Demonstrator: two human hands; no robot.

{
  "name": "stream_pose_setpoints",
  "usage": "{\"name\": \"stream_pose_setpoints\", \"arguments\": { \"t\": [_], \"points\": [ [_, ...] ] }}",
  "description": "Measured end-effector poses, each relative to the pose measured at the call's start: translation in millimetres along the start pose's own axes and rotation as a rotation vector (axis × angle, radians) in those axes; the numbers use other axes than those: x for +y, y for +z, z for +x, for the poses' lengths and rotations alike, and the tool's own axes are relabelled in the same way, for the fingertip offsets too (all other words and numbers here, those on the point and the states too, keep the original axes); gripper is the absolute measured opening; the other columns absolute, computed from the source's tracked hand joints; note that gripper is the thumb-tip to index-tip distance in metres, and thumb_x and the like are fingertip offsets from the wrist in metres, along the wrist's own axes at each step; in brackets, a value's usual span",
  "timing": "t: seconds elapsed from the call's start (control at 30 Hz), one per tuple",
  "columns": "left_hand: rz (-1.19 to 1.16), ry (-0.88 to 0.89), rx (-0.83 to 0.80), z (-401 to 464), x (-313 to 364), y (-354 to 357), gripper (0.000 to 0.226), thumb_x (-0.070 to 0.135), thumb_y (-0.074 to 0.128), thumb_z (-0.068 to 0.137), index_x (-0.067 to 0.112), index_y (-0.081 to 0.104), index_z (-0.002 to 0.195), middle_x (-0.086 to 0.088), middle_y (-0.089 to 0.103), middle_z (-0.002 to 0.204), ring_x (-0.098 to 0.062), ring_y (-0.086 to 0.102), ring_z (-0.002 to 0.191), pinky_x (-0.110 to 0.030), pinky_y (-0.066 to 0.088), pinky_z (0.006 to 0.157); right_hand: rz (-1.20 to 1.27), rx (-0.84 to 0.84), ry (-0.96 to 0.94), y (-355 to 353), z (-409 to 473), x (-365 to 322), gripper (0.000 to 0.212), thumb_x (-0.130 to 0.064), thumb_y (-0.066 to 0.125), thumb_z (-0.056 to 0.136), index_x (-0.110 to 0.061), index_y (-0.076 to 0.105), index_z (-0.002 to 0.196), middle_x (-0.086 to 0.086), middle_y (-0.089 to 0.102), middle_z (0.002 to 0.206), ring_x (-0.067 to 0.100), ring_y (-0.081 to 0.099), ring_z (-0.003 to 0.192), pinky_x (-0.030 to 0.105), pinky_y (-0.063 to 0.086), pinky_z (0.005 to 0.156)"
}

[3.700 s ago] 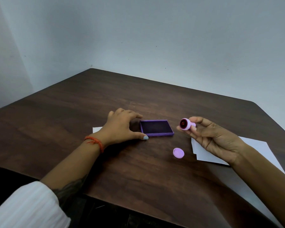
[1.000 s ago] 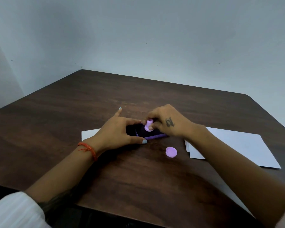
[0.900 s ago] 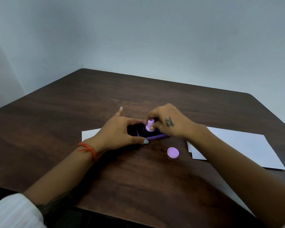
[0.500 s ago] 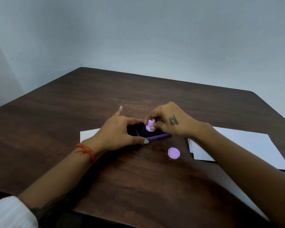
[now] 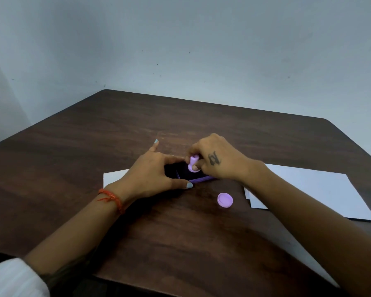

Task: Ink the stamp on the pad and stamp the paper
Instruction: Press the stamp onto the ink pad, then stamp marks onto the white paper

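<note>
A small lilac stamp (image 5: 193, 164) stands upright on the dark ink pad (image 5: 181, 172), face down on the ink. My right hand (image 5: 216, 161) pinches the stamp's stem from the right. The pad sits in a purple tray whose front rim shows under my hands. My left hand (image 5: 152, 174) rests on the pad's left end, thumb along the front edge and forefinger pointing away. White paper (image 5: 313, 189) lies on the table to the right, partly under my right forearm.
The stamp's round lilac cap (image 5: 225, 200) lies on the dark wooden table (image 5: 201, 243) just in front of the pad. A second white sheet (image 5: 114, 177) peeks out under my left hand. A grey wall closes the far side.
Since a second ago the stamp stays on the pad with both hands in place. Earlier, my right hand held the stamp in the air to the right, face turned up.
</note>
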State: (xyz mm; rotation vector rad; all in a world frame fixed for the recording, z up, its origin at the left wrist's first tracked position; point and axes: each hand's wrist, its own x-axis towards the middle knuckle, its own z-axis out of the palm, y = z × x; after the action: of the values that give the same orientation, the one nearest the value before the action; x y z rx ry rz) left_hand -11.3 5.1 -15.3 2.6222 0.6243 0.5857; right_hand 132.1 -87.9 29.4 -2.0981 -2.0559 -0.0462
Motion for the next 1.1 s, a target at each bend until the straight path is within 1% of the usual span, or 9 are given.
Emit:
{"name": "stream_pose_setpoints", "arguments": {
  "t": [0.17, 0.3, 0.4, 0.47, 0.53, 0.63, 0.83, 0.97, 1.1],
  "points": [
    [-0.038, 0.013, -0.016, -1.4, 1.7, -1.6, 0.062, 0.053, 0.072, 0.064, 0.034, 0.056, 0.121, -0.002, 0.070, 0.112, -0.007, 0.029, 0.122, -0.022, -0.008, 0.106, -0.019, 0.117, 0.048, 14.7, -9.2, -3.4, 0.014, -0.010, 0.051, 0.081, -0.010, 0.065, 0.084, 0.012, 0.067, 0.081, 0.023, 0.044, 0.067, 0.028, 0.024, 0.059],
    [-0.038, 0.021, -0.025, -4.8, 4.2, -3.9, 0.064, 0.053, 0.070, 0.066, 0.033, 0.053, 0.124, -0.001, 0.065, 0.120, -0.004, 0.030, 0.123, -0.016, -0.014, 0.103, 0.254, 0.164, 0.169, 12.9, -14.4, 2.8, 0.016, -0.009, 0.062, 0.076, -0.011, 0.070, 0.091, 0.010, 0.073, 0.087, 0.022, 0.062, 0.079, 0.026, 0.041, 0.067],
    [-0.023, 0.011, -0.020, -9.1, 2.5, -2.9, 0.068, 0.057, 0.068, 0.066, 0.031, 0.051, 0.127, -0.001, 0.060, 0.128, -0.002, 0.021, 0.128, -0.018, -0.012, 0.103, 0.958, 0.234, 0.343, 3.5, -26.6, 9.3, 0.020, -0.001, 0.064, 0.079, -0.002, 0.067, 0.099, 0.011, 0.071, 0.086, 0.008, 0.065, 0.068, 0.012, 0.051, 0.066],
    [0.023, 0.022, -0.018, -10.9, 1.7, -2.0, 0.069, 0.061, 0.063, 0.068, 0.031, 0.049, 0.129, 0.000, 0.057, 0.131, 0.002, 0.013, 0.127, -0.020, -0.011, 0.103, 1.387, 0.291, 0.423, -6.0, -40.2, 19.0, 0.019, 0.002, 0.058, 0.084, 0.001, 0.064, 0.102, 0.006, 0.069, 0.085, 0.004, 0.067, 0.067, 0.013, 0.054, 0.066],
    [0.052, 0.031, -0.029, -11.0, 2.4, -2.0, 0.071, 0.068, 0.056, 0.070, 0.032, 0.047, 0.130, 0.000, 0.056, 0.132, 0.002, 0.008, 0.128, -0.020, -0.013, 0.104, 1.671, 0.302, 0.489, -12.9, -58.8, 29.4, 0.017, 0.002, 0.053, 0.087, -0.002, 0.068, 0.094, 0.003, 0.072, 0.084, 0.006, 0.070, 0.073, 0.016, 0.056, 0.068],
    [0.066, 0.043, -0.035, -10.0, 4.6, -1.7, 0.080, 0.078, 0.042, 0.067, 0.033, 0.043, 0.133, 0.004, 0.054, 0.135, -0.008, 0.022, 0.137, -0.025, -0.016, 0.109, 2.009, 0.336, 0.607, -18.9, -92.5, 43.8, 0.021, 0.002, 0.056, 0.080, -0.002, 0.075, 0.072, 0.006, 0.076, 0.078, 0.011, 0.072, 0.071, 0.021, 0.059, 0.066],
    [0.086, 0.155, 0.021, 1.5, 26.3, -2.1, 0.083, 0.079, 0.041, 0.067, 0.030, 0.041, 0.134, 0.008, 0.049, 0.139, 0.000, 0.038, 0.129, -0.030, -0.015, 0.113, 2.198, 0.464, 0.726, -22.5, -140.8, 73.1, 0.014, 0.001, 0.063, 0.064, 0.004, 0.071, 0.075, 0.014, 0.073, 0.087, 0.018, 0.071, 0.075, 0.025, 0.059, 0.061],
    [0.148, 0.333, -0.070, 22.5, 63.1, 10.1, 0.067, 0.064, 0.049, 0.076, 0.031, 0.040, 0.134, 0.000, 0.057, 0.132, -0.006, 0.040, 0.130, -0.029, -0.015, 0.113, 2.243, 0.530, 0.740, -16.5, -151.6, 84.1, 0.018, 0.001, 0.060, 0.067, 0.004, 0.068, 0.083, 0.015, 0.073, 0.090, 0.020, 0.071, 0.077, 0.027, 0.059, 0.059],
    [0.332, 0.402, -0.234, 54.7, 90.8, 32.3, 0.070, 0.060, 0.044, 0.082, 0.025, 0.029, 0.141, 0.002, 0.040, 0.146, -0.009, 0.029, 0.137, -0.037, -0.016, 0.113, 2.200, 0.522, 0.728, -14.8, -149.8, 86.0, 0.016, 0.001, 0.062, 0.065, 0.004, 0.071, 0.079, 0.015, 0.074, 0.086, 0.020, 0.072, 0.075, 0.026, 0.058, 0.059]
  ]
}}
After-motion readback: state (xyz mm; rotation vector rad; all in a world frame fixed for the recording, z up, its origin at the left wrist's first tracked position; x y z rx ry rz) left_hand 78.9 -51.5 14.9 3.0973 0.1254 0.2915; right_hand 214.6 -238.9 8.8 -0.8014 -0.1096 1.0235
